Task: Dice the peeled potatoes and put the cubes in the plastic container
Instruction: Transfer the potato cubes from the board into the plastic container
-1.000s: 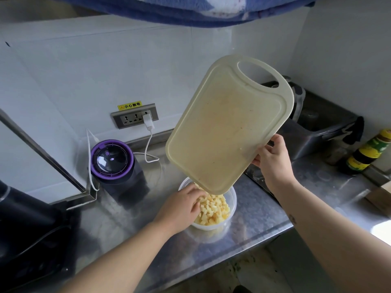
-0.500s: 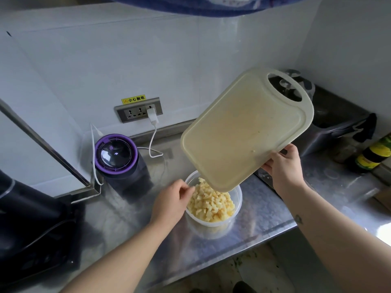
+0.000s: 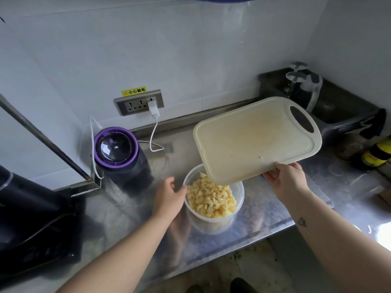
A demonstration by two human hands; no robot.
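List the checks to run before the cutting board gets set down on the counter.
1. Potato cubes in plastic container: ok, heaped inside.
2. Cutting board cleared: not ok, one small potato scrap lies near its lower edge.
3. Right hand grip: ok, it grips the board's near edge.
4. Left hand steadying the container: cannot tell, it is at the rim and contact is unclear.
5. Landing spot on steel counter, right of the container: ok, bare steel shows.
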